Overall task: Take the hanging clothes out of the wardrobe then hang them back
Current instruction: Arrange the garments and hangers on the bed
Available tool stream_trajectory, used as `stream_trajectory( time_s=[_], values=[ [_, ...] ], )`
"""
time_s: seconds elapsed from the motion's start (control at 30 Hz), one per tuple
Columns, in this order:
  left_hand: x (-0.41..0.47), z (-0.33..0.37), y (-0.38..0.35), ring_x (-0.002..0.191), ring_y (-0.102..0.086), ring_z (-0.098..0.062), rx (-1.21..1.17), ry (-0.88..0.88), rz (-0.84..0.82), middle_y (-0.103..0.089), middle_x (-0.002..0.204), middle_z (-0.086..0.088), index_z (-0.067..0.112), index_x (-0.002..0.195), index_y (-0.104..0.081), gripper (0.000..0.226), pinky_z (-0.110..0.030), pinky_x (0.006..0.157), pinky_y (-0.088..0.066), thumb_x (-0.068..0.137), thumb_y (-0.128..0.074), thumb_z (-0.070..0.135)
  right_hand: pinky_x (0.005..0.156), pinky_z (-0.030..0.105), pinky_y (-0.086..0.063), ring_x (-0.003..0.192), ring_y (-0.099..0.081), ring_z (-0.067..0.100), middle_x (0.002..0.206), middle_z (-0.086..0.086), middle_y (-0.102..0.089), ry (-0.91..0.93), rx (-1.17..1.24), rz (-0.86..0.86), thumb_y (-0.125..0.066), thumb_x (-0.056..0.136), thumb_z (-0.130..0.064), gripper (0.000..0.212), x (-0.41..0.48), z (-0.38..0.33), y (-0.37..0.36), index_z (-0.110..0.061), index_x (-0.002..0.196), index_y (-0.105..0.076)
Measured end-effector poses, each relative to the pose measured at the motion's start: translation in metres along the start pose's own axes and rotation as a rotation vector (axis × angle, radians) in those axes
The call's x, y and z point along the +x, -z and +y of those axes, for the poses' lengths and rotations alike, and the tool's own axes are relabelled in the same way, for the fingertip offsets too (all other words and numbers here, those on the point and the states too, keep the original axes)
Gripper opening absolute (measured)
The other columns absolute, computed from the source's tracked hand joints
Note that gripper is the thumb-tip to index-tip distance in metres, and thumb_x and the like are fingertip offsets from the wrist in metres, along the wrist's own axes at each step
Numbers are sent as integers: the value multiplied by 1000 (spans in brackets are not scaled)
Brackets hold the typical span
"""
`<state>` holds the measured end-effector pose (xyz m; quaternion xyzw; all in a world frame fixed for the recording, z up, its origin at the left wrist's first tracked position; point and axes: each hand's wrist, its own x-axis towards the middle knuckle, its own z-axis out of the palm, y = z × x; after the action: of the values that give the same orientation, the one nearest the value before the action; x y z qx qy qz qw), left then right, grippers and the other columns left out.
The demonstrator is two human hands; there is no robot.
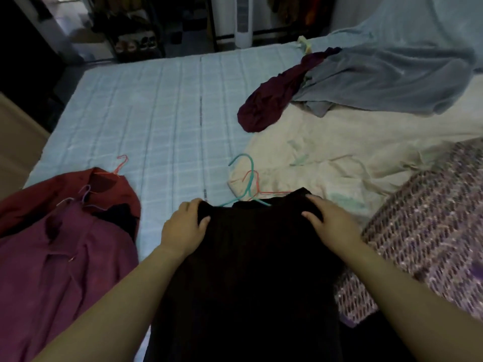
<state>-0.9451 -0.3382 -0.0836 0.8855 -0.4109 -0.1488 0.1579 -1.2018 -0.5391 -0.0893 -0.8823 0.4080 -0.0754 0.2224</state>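
— Black garment (251,270) first, right under my arms: it lies flat on the bed (162,105), and I hold it at the shoulders. My left hand (183,227) is curled over its left shoulder, thumb on top, fingers tucked under the edge. My right hand (330,218) presses down on the other shoulder, fingers closed on the cloth.

— Is it on a hanger?

— A teal hanger (247,176) pokes out at the collar, with a coral one (257,184) crossing it. Whether either sits fully inside the neck, I cannot tell.

— How far along are you, then?

— Roughly halfway, I judge. Clothes are out and spread over the bed: a red top (86,186) and a magenta one (65,257) to my left, both with hangers showing, a cream piece (352,158), a maroon one (271,100), a grey-blue one (386,74) and a sequinned purple one (423,218) to my right.

— And hanging back?

— Nothing here shows that begun; every piece in view lies on the bed.
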Motion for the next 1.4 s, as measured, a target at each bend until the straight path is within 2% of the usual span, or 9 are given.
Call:
stream_trajectory(
  time_s=[0.13,0.3,0.43,0.5,0.7,0.83,1.03,1.2,1.4],
  values=[
    [-1,-7,-43,119,-49,-27,151,48,-153,-47,137,-7,21,144,-31,56,-47,100,-38,95,-43,44,95,43,-44,122,-48,36,141,17,-43,106,-216,-234,-56,90,-40,57,11,-2,-61,-13,138,-44],
    [-41,-36,-62,125,-44,-21,177,92,-245,-42,142,0,26,144,-31,55,-45,107,-31,95,-38,49,106,35,-33,132,-36,24,149,7,-33,178,-165,-389,-38,95,-48,57,-9,-53,-104,-19,144,-32],
    [-73,-86,-45,120,-49,-19,127,165,-224,-48,136,2,25,141,-36,56,-46,105,-35,93,-35,54,109,32,-31,132,-35,18,147,4,-35,285,-113,-436,-32,97,-49,55,-30,-119,-128,-20,144,-31],
    [-87,-117,-27,114,-54,-21,89,179,-167,-53,131,1,23,138,-43,69,-44,99,-41,85,-25,63,109,32,-31,131,-37,19,146,4,-37,334,-104,-457,-33,97,-48,55,-37,-160,-145,-18,143,-33],
    [-119,-262,28,109,-59,-31,65,213,-56,-59,125,-9,14,128,-55,75,-39,90,-49,78,-23,60,100,34,-37,122,-45,25,137,7,-47,442,-43,-499,-38,96,-45,53,-43,-299,-229,-14,139,-41],
    [-113,-379,59,114,-55,-28,74,210,-100,-55,128,-5,16,128,-52,76,-41,92,-47,76,-20,62,94,40,-44,112,-53,30,125,12,-56,365,47,-489,-21,81,-62,77,-32,-382,-298,-11,130,-52],
    [-73,-526,94,111,-55,-34,67,258,-28,-56,124,-12,11,126,-54,61,-44,88,-48,84,-35,51,98,42,-42,117,-50,34,127,15,-54,222,21,-438,-54,91,-37,47,32,-452,-380,-8,128,-53],
    [-13,-600,101,114,-53,-33,24,232,9,-56,125,-12,11,125,-55,54,-45,95,-45,85,-38,44,98,40,-40,117,-47,35,130,15,-49,136,10,-355,-53,92,-32,44,88,-479,-420,-7,128,-53],
    [52,-636,85,119,-48,-30,60,177,50,-52,130,-8,14,129,-52,38,-48,94,-43,94,-50,30,94,44,-43,114,-50,33,126,12,-52,60,52,-307,-54,91,-33,42,118,-486,-459,-11,127,-54]
  ],
)
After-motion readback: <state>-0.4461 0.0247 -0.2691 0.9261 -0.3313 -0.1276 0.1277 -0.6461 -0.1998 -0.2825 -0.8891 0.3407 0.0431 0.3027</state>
